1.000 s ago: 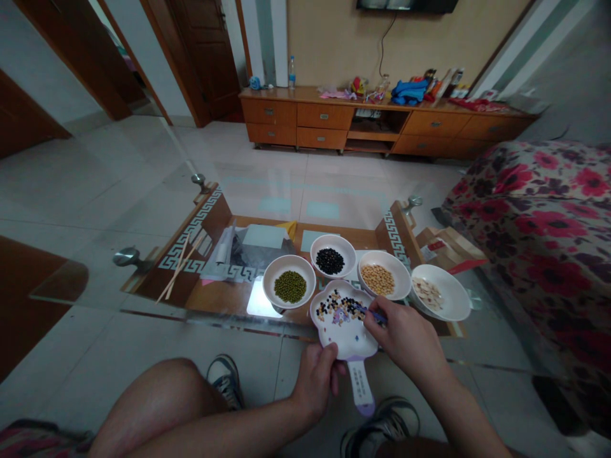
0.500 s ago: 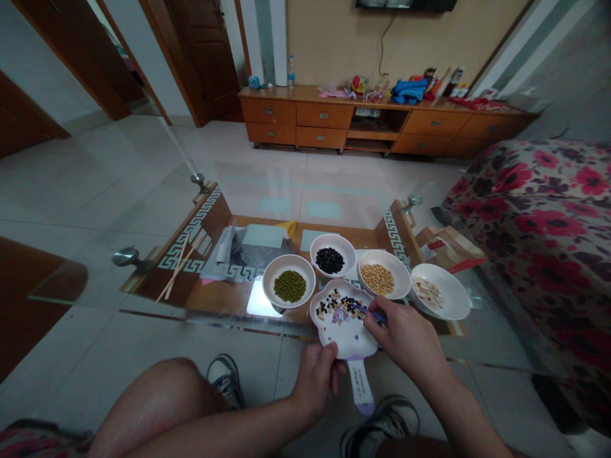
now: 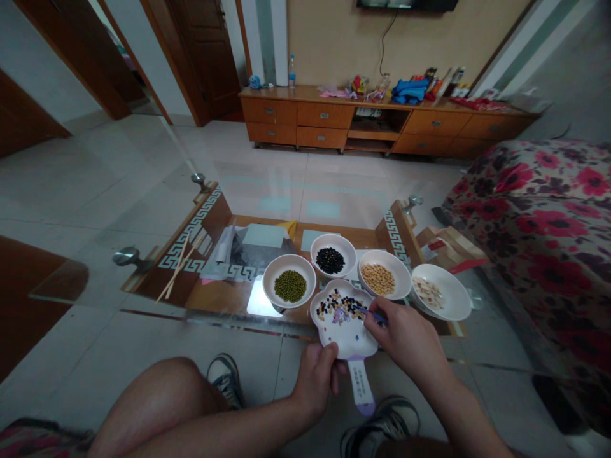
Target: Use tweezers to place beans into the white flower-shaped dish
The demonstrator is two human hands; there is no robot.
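Note:
My left hand (image 3: 319, 376) grips the lower left rim of a white, flower-shaped tray (image 3: 341, 340) with a lilac edge and a short handle. Black and yellow beans (image 3: 341, 305) lie mixed across its upper half. In my right hand (image 3: 398, 331) is a thin purple stick (image 3: 375, 313), pinched between thumb and fingers, its tip among the beans; I cannot make out its exact kind. Behind the tray stand white bowls of green beans (image 3: 290, 286), black beans (image 3: 330, 261) and yellow soybeans (image 3: 377, 278). Farther right, another bowl (image 3: 456, 299) holds pale flat pieces (image 3: 426, 292).
The bowls stand on a glass-topped table (image 3: 305, 197) with metal supports (image 3: 126, 256). Chopsticks (image 3: 180, 267) lie at the left. A brown paper bag (image 3: 449, 248) is by the right side, near a flower-patterned cover (image 3: 548, 210). A wooden cabinet (image 3: 324, 116) lines the wall.
Almost nothing differs. Both hands, the tray and the purple stick keep the same places, with only a slight shift of the whole view.

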